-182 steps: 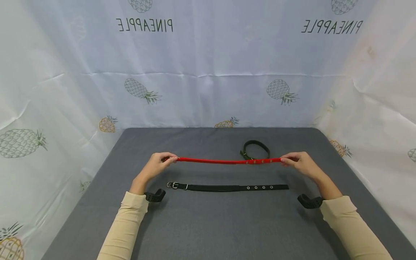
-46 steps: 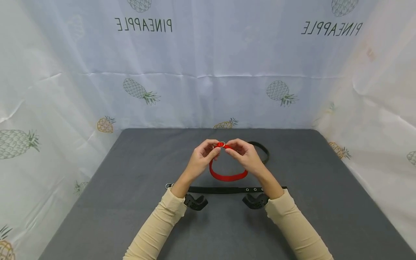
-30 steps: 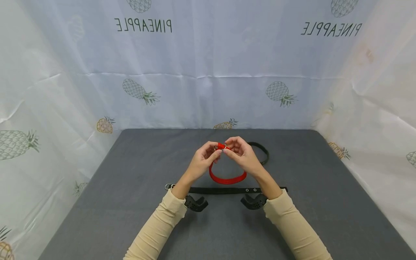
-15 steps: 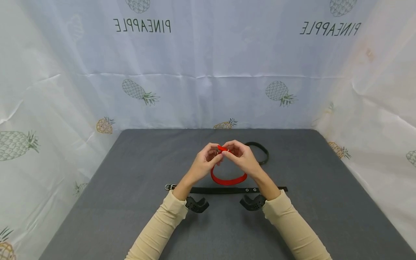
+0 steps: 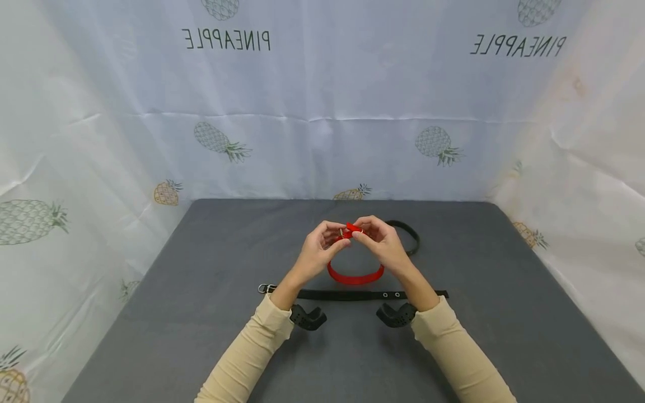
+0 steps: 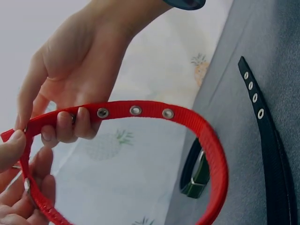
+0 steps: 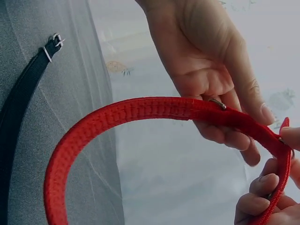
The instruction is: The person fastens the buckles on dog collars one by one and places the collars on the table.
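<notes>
Where both hands' fingers (image 5: pixel 336 230) meet, red collar (image 5: pixel 355 276) pinched

- Left hand (image 5: pixel 318 252) raised at centre, fingers (image 5: pixel 335 242) curled in a pinch.
- Right hand (image 5: pixel 384 246) just beside it, fingertips meeting the left's.
- Both forearms angle inward.

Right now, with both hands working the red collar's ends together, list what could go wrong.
1. The red woven collar is held in the air only by pinches of the left hand and right hand; the strap end might slip back out of the metal buckle.
2. If dropped, its loop could land on the flat black strap lying below.
3. The fingers crowd the buckle and may hide the eyelets.
</notes>
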{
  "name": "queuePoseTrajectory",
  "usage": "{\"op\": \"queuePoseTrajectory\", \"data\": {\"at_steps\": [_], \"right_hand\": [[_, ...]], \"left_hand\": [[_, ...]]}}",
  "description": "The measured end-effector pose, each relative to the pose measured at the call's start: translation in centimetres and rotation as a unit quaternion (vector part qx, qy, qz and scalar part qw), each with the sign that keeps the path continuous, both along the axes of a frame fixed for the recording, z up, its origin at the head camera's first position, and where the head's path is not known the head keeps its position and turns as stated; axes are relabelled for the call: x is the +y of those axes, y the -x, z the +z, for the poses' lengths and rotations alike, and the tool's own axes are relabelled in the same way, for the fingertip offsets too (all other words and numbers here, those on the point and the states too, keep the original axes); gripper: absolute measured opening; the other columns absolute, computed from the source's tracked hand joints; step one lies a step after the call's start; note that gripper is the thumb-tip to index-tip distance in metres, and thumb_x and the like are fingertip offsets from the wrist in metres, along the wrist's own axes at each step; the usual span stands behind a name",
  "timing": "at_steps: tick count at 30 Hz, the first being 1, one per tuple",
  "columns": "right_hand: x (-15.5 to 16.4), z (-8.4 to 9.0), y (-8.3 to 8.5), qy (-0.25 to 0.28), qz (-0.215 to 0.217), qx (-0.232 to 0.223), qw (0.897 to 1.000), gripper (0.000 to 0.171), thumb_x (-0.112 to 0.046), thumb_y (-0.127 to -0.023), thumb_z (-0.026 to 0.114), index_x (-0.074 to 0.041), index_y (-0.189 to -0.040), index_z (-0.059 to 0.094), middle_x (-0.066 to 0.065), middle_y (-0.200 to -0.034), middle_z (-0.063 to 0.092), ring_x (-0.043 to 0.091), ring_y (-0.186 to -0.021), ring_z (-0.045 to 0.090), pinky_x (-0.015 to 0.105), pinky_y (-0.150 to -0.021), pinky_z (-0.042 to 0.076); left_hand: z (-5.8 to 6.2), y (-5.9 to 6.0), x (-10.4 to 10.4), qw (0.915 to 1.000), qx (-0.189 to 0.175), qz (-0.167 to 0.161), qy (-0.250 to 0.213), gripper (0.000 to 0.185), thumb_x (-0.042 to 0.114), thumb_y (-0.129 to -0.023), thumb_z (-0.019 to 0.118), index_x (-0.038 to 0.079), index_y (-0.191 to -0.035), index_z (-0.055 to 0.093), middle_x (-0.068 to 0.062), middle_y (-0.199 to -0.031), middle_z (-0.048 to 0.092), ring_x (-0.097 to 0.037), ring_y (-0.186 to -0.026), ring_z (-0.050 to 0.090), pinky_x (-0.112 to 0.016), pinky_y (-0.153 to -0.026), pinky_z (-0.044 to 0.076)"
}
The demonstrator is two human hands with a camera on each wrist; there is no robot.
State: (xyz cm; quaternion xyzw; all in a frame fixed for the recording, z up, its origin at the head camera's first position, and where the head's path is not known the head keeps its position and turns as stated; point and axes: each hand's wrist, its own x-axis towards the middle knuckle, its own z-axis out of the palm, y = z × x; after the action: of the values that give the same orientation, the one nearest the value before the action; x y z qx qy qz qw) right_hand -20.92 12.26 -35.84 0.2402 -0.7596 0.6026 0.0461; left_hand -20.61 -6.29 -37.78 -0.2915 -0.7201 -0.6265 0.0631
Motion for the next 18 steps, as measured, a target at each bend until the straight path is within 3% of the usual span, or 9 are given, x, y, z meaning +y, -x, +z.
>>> {"op": "queuePoseTrajectory", "data": {"at_steps": [5,11,14,18], "right_hand": [[-0.05,-0.05,-0.17,-0.006,-0.002,0.009,1.0,0.02,-0.002,-0.092,0.061,0.006,-0.11,0.059,-0.003,-0.089,0.062,0.006,-0.075,0.055,0.022,-0.07,0.049],[-0.06,0.27,-0.21,-0.045,-0.005,0.015,0.999,0.019,-0.004,-0.092,0.062,0.003,-0.109,0.06,0.023,-0.096,0.064,0.014,-0.073,0.056,0.023,-0.067,0.047],[-0.03,0.43,-0.18,-0.066,-0.002,0.022,0.998,0.019,-0.004,-0.092,0.062,0.002,-0.109,0.061,0.025,-0.095,0.064,0.011,-0.067,0.051,0.022,-0.061,0.044],[0.0,0.55,-0.19,-0.075,0.014,0.026,0.997,0.019,-0.004,-0.092,0.062,0.002,-0.11,0.06,0.024,-0.094,0.064,0.008,-0.062,0.047,0.021,-0.058,0.04]], "left_hand": [[-0.11,-0.14,0.05,0.9987,0.025,0.04,-0.017,0.035,0.002,-0.088,0.066,-0.005,-0.121,0.059,-0.025,-0.112,0.06,-0.036,-0.098,0.067,-0.017,-0.083,0.055],[0.31,-0.19,-0.25,0.9955,0.06,0.062,-0.039,0.035,0.001,-0.084,0.07,-0.006,-0.117,0.064,-0.024,-0.104,0.061,-0.003,-0.091,0.068,-0.016,-0.082,0.055],[0.33,-0.11,-0.37,0.995,0.06,0.064,-0.049,0.034,0.0,-0.082,0.071,-0.007,-0.115,0.064,-0.026,-0.103,0.064,0.009,-0.089,0.064,-0.016,-0.082,0.056],[0.26,0.03,-0.5,0.9946,0.064,0.065,-0.051,0.031,-0.001,-0.081,0.072,-0.007,-0.11,0.065,-0.027,-0.103,0.068,0.007,-0.089,0.066,-0.02,-0.081,0.057]]}}
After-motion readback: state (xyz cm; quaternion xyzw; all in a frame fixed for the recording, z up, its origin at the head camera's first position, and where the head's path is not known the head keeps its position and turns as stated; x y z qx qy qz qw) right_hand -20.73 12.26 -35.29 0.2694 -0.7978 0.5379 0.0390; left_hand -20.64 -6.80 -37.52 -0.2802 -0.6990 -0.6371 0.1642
